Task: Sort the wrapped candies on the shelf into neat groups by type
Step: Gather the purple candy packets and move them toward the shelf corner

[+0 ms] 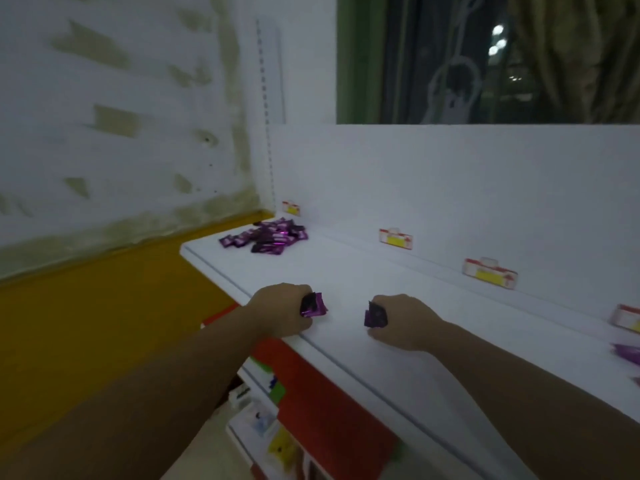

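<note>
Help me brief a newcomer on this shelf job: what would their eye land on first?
Two hands at the front edge of the white shelf: the left hand grips purple candies, the right hand a dark purple candy. Then the pile of purple candies at the shelf's far left end, by the wall corner.

- The left hand (277,311) curls inward, so its fingers are hidden behind the knuckles. The left purple candies (313,305) it grips poke out, their number unclear.
- The right hand (403,322) hides its fingers likewise. The right purple candies (375,315) are too dark to count.
- Far beyond the left fingers, the candy pile (263,239) is too blurred to count or read.
- Well right of the right fingers, a loose purple candy (628,353) and an edge price tag (627,318) are cut off by the picture's edge.
- Behind the right fingers, the print on the middle price tag (490,273) is smeared.
- Below the fingers, the lower-shelf goods (278,445) are blurred and partly hidden by the shelf (381,282).
</note>
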